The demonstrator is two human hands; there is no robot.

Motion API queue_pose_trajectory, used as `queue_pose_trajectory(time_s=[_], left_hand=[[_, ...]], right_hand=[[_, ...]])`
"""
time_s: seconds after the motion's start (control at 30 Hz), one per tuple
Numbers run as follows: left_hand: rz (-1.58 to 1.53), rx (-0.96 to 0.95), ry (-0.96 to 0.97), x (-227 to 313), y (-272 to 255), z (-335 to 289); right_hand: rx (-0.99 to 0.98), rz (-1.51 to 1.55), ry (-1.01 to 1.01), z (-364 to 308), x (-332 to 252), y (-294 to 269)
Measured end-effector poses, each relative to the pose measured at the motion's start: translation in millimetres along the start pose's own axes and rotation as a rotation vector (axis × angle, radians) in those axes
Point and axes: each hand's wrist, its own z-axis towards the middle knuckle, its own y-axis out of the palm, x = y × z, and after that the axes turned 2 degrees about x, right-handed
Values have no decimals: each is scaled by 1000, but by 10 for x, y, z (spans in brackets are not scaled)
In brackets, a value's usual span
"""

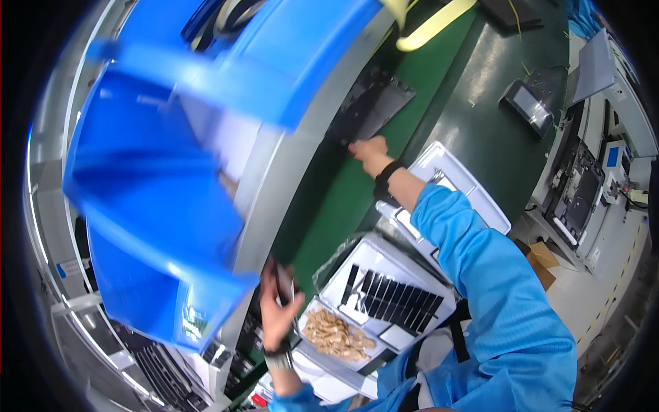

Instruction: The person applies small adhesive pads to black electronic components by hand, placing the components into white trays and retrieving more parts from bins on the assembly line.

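**Right hand at the near end of a dark flat panel**

The panel lies on the green worktop, ahead of the person and set at a slant. The right fingers are at its near end, apparently touching the edge; whether they grip it or only rest there, I cannot tell. Most of the panel stretches beyond them, away from the person.

The step in hand looks like handling this panel from its near edge. To my eye, the next move calls for a sure hold on that edge, and for care with the blue bins close by on the left.

The left hand is well apart from the panel, at the worktop's near left. Its fingers curl around a small, blurred object; the blur hides whether they close on it.

Between the forearms sits a white tray with black strips and light brown pieces in separate compartments. Another white tray lies beside the right forearm. Farther right is a small screen device.
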Motion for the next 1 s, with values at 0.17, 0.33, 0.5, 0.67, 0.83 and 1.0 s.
queue_pose_trajectory(time_s=[0.17,0.33,0.5,0.67,0.83,1.0], left_hand=[[273,-52,-21,328,273,1141],[433,-13,181,-56,623,1534],[529,-88,405,-23,1168,1830],[434,265,545,-239,1880,2266],[783,198,439,-1057,2143,2399],[315,91,434,-732,2151,2428]], right_hand=[[50,-123,120,-524,813,211],[-540,40,99,-979,603,-132],[-513,-401,-911,-1404,-99,-824],[-144,-463,-1082,-838,-420,-1413],[77,-445,-1022,-59,-540,-1598],[-20,-613,-1096,218,-632,-1465]])
